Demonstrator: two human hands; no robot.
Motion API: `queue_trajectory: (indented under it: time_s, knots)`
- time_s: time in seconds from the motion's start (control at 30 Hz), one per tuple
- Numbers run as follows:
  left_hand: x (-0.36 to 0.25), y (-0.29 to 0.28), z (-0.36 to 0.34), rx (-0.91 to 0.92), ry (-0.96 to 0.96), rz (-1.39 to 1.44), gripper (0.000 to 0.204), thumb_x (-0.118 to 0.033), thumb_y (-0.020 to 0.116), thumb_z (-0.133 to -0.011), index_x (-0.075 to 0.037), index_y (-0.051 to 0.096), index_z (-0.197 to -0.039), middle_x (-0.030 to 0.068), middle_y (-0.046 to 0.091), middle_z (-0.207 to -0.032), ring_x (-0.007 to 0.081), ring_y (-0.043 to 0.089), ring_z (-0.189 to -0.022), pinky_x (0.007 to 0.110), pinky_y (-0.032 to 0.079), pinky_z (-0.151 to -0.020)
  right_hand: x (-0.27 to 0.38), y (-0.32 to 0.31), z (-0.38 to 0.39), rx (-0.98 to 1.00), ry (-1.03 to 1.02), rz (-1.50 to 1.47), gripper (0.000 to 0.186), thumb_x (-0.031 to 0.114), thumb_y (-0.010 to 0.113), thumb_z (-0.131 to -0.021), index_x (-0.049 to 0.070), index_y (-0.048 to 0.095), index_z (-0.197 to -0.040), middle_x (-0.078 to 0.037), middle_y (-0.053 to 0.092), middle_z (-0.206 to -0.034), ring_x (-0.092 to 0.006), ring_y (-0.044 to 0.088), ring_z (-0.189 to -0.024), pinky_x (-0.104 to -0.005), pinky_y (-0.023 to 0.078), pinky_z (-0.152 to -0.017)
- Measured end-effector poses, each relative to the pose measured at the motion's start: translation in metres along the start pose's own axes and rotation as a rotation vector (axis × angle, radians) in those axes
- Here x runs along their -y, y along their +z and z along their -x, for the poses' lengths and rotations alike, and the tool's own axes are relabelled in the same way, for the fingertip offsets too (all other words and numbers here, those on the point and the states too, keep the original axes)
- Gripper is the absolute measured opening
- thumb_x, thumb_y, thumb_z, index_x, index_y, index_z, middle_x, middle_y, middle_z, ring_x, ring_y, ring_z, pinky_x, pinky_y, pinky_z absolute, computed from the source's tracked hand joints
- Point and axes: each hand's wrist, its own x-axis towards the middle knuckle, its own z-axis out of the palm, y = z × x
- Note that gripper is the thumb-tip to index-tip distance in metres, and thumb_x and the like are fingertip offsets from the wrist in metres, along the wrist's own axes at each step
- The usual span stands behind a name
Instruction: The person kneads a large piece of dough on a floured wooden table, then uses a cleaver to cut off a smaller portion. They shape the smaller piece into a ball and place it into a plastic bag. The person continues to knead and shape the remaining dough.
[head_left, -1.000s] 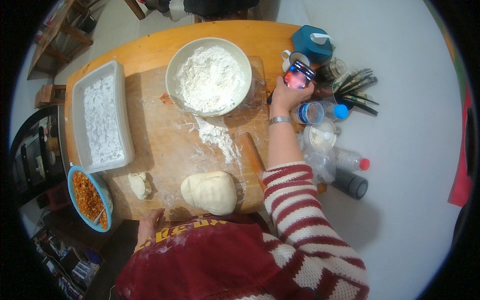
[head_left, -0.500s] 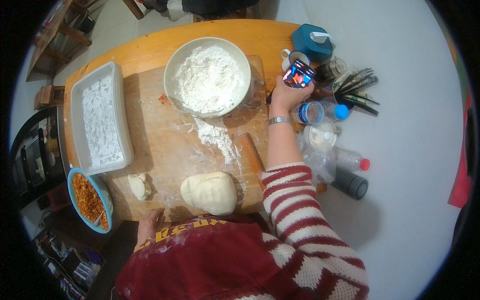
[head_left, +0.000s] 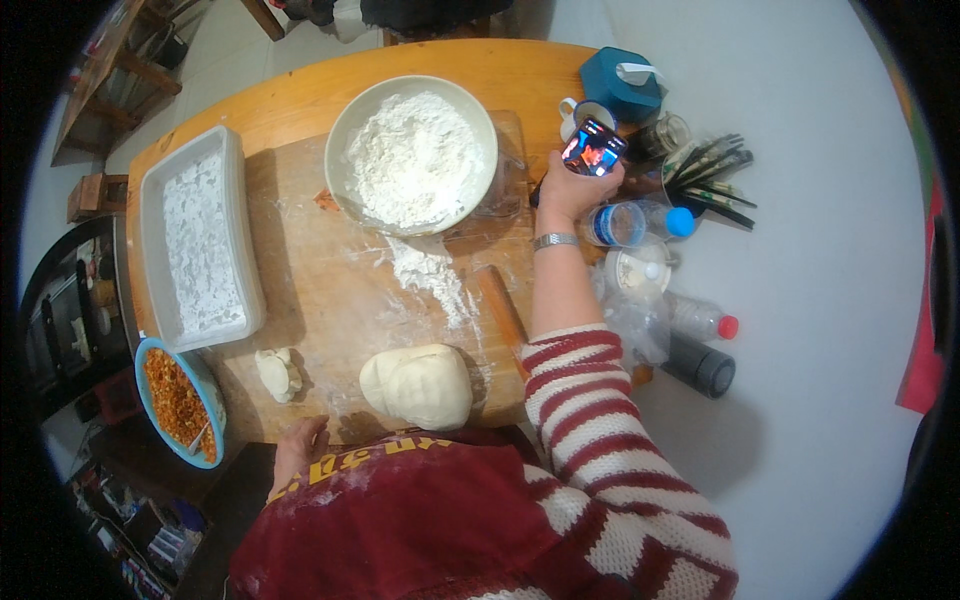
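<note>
My right hand (head_left: 577, 192) reaches to the far right of the table and grips the lower part of a phone (head_left: 594, 148) with a lit screen. The phone is right in front of a white mug (head_left: 571, 118). My left hand (head_left: 296, 446) rests at the near edge of the board, fingers loosely extended, holding nothing; the apron hides part of it. Near it lies a small lump of dough (head_left: 278, 375). A large smooth dough ball (head_left: 418, 386) sits in front of me. A rolling pin (head_left: 500, 310) lies beside my right forearm.
A bowl of flour (head_left: 412, 160) stands on the wooden board (head_left: 310, 270), flour spilled below it. To the left are a floured plastic tray (head_left: 205, 240) and a blue bowl of filling (head_left: 180, 400). Bottles (head_left: 642, 223), chopsticks (head_left: 708, 178) and a tissue box (head_left: 618, 88) line the right side.
Almost nothing differs. The view has shifted very slightly; both hands, the phone and the dough keep their places.
</note>
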Motion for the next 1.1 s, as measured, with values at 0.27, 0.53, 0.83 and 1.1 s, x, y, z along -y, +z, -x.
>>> queue_trajectory:
  time_s: [0.27,0.53,0.83,1.1]
  knots:
    - [-0.054,-0.015,0.000,0.059,0.158,-0.315,0.025,-0.006,0.067,-0.091,-0.005,0.069,-0.115,0.0180,0.069,-0.101,0.0374,0.068,-0.093,0.044,0.054,-0.080,0.001,0.002,0.002,-0.067,0.018,-0.063,0.091,0.011,0.087,-0.063,-0.001,0.039,-0.140,-0.024,0.048,-0.133,-0.0398,0.051,-0.121,-0.0478,0.041,-0.107]
    - [-0.052,-0.017,0.000,0.087,0.137,-0.283,0.025,-0.008,0.067,-0.092,-0.005,0.068,-0.116,0.0175,0.069,-0.102,0.0367,0.068,-0.095,0.043,0.054,-0.081,-0.003,0.004,0.000,-0.053,0.020,-0.096,0.090,0.012,0.087,-0.064,0.000,0.040,-0.139,-0.024,0.049,-0.131,-0.0395,0.051,-0.120,-0.0481,0.042,-0.105]
    - [-0.051,-0.016,-0.003,0.068,0.177,-0.271,0.026,-0.005,0.068,-0.090,-0.005,0.068,-0.116,0.0172,0.069,-0.100,0.0356,0.069,-0.092,0.042,0.055,-0.080,-0.003,0.003,0.000,-0.048,0.020,-0.101,0.088,0.011,0.087,-0.064,0.000,0.041,-0.138,-0.023,0.050,-0.130,-0.0393,0.051,-0.120,-0.0483,0.042,-0.106]
    - [-0.058,-0.018,-0.002,0.072,0.165,-0.277,0.025,-0.004,0.068,-0.090,-0.005,0.068,-0.115,0.0168,0.069,-0.098,0.0344,0.069,-0.091,0.041,0.056,-0.078,-0.004,0.002,-0.001,-0.018,0.008,-0.034,0.096,0.008,0.089,-0.065,0.000,0.034,-0.143,-0.024,0.039,-0.139,-0.0368,0.047,-0.126,-0.0445,0.043,-0.108]
